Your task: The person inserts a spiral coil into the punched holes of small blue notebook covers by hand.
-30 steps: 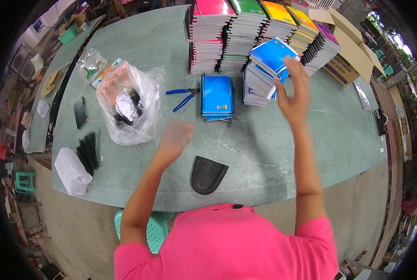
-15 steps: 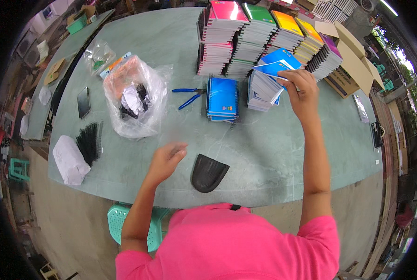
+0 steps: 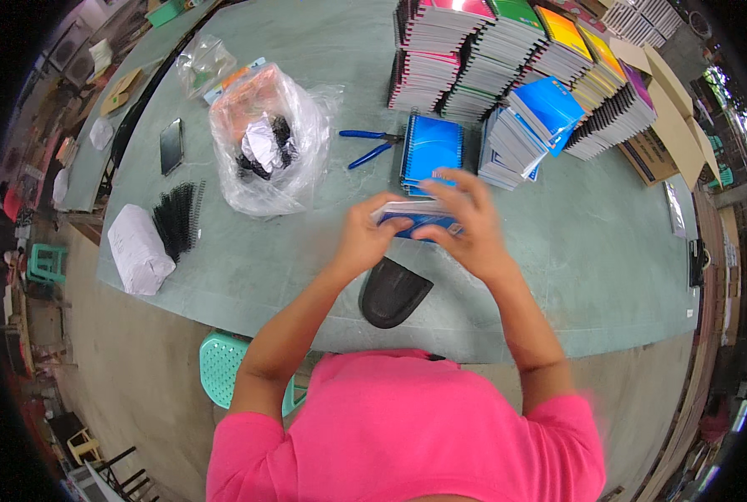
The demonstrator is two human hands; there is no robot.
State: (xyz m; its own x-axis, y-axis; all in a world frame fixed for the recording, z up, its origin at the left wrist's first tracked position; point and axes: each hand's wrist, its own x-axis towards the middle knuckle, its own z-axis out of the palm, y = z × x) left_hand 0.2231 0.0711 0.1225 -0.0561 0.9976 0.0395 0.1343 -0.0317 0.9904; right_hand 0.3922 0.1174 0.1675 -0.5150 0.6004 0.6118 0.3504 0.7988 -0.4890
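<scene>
The left hand (image 3: 365, 236) grips a blue booklet (image 3: 421, 222), seemingly to steady it; we cannot tell whether the blurred right hand (image 3: 474, 230) grips.

From far off I see a thin blue-and-white paper booklet (image 3: 424, 217), paper notebook stacks (image 3: 556, 60) with pink, green, orange, yellow and purple tops, blue-handled metal pliers (image 3: 373, 154), a grey-green bench (image 3: 612, 243), a plain bright-pink cloth shirt (image 3: 407, 427) and a dotted mint-green plastic stool (image 3: 220, 368).
</scene>
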